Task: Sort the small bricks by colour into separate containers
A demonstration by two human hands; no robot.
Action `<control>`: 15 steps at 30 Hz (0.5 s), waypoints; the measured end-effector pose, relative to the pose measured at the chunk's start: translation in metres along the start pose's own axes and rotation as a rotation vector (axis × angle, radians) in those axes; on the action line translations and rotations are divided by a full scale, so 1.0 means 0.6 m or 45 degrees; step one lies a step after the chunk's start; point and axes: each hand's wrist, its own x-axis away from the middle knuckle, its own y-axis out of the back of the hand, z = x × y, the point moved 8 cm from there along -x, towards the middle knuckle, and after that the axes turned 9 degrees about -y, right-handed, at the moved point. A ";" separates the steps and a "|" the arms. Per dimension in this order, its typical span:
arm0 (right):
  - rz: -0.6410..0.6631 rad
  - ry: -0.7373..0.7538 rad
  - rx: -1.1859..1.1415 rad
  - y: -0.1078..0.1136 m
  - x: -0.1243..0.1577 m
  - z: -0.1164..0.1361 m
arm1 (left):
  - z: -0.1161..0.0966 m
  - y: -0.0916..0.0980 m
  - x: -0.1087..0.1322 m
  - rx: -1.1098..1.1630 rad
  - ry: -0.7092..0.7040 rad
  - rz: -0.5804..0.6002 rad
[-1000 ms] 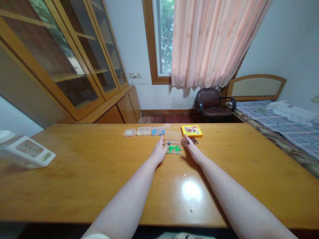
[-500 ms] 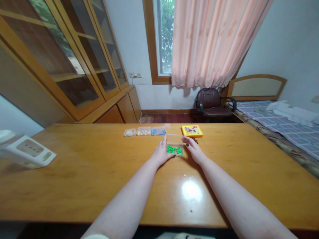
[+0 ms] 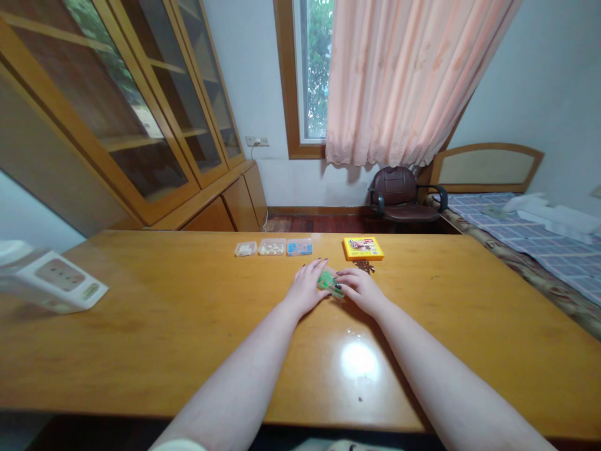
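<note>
A small clear plastic box [image 3: 327, 280] with green pieces inside sits tilted between my hands over the middle of the table. Its lid looks folded down over the pieces. My left hand [image 3: 305, 289] grips the left side, thumb at the near edge and fingers along the far edge. My right hand [image 3: 364, 292] holds the right side with bent fingers, which hide part of the box. Just beyond my right hand lies a small pile of dark brown pieces [image 3: 365, 267].
Along the table's far edge stand a box of whitish pieces [image 3: 245, 249], a box of cream pieces [image 3: 272, 247], a box of blue pieces [image 3: 299, 247] and a yellow printed box [image 3: 363, 248]. A white container [image 3: 66, 282] stands at the left of the wooden table [image 3: 188, 351].
The clear box's raised lid has come down over the green pieces. The box has turned slightly, and my right fingers have moved in over it.
</note>
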 end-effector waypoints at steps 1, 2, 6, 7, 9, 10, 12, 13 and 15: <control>0.018 0.024 0.048 -0.002 0.001 0.006 | -0.011 0.001 0.001 -0.035 -0.046 0.024; 0.033 0.051 0.094 -0.004 0.002 0.012 | -0.022 0.000 0.002 -0.065 -0.088 0.053; 0.054 0.095 0.256 -0.011 0.002 0.020 | -0.051 -0.003 0.006 -0.144 -0.150 0.144; 0.044 0.082 0.286 -0.011 0.000 0.018 | -0.053 -0.002 0.007 -0.173 -0.135 0.152; 0.028 0.040 0.340 -0.010 -0.003 0.012 | -0.055 -0.002 0.008 -0.234 -0.102 0.167; 0.026 0.017 0.368 -0.010 -0.005 0.010 | -0.056 -0.003 0.008 -0.258 -0.089 0.177; 0.046 -0.028 0.433 -0.011 -0.006 0.009 | -0.058 -0.005 0.010 -0.282 -0.068 0.205; 0.064 -0.053 0.468 -0.013 -0.006 0.010 | -0.058 -0.008 0.010 -0.285 -0.058 0.224; 0.111 -0.105 0.535 -0.017 -0.003 0.015 | -0.058 -0.013 0.012 -0.285 -0.035 0.268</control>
